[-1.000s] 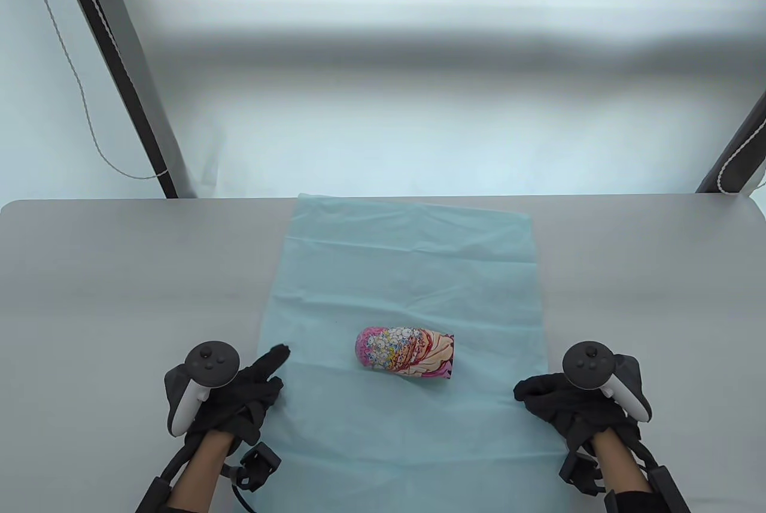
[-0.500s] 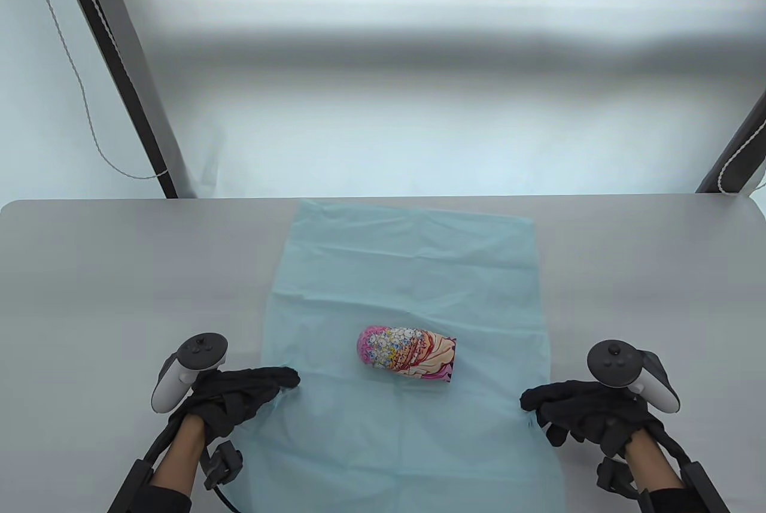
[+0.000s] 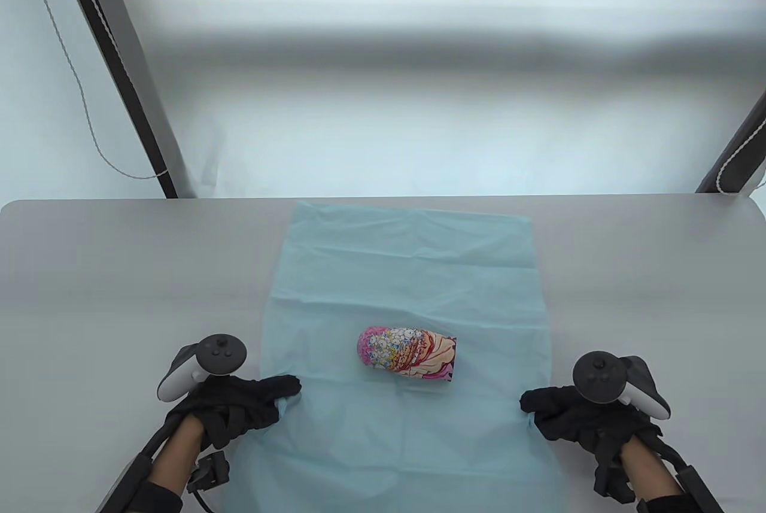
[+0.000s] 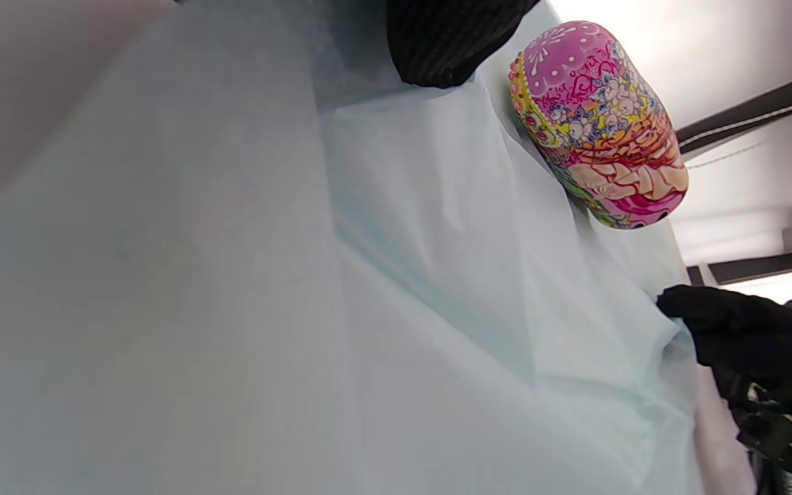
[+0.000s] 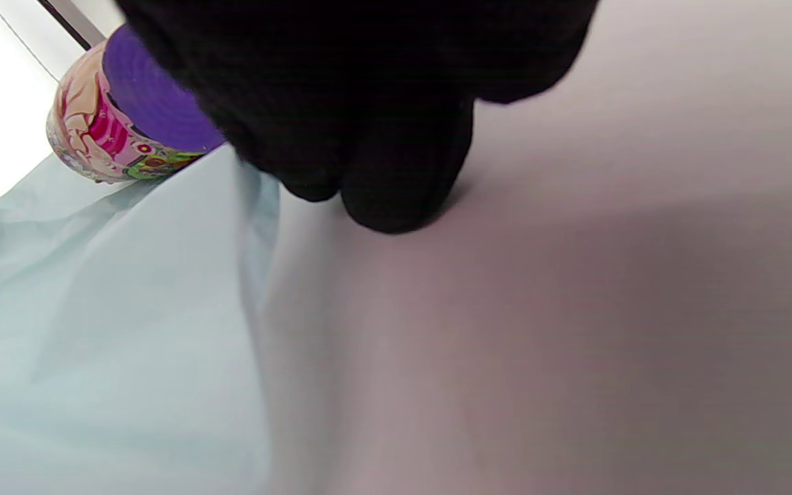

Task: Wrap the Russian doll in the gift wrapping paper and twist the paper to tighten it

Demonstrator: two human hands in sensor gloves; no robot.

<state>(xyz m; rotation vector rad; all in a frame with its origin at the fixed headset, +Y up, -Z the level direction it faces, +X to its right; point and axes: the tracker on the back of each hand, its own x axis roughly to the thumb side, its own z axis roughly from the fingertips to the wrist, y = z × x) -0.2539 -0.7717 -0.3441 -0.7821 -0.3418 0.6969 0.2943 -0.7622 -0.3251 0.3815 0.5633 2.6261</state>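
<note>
The Russian doll (image 3: 407, 354), painted pink, yellow and red, lies on its side on the light blue wrapping paper (image 3: 407, 273), head to the left. In the left wrist view the doll (image 4: 599, 124) rests above a raised fold of paper (image 4: 368, 309). My left hand (image 3: 284, 390) pinches the paper's left edge, level with the doll's near side. My right hand (image 3: 529, 402) pinches the right edge, which puckers there. The right wrist view shows curled fingers (image 5: 368, 137) at the paper's edge (image 5: 258, 206) and the doll's purple base (image 5: 155, 103).
The grey table (image 3: 119, 273) carries the sheet, which reaches its far edge. Dark slanted poles stand behind it at the back left (image 3: 114, 70) and back right (image 3: 739, 142), with a thin cord (image 3: 84, 106) hanging beside the left one.
My left hand has swung in from beside the sheet and taken its left edge. The right hand shifted slightly and holds the right edge. Both edges are pulled up a little. The doll barely moved.
</note>
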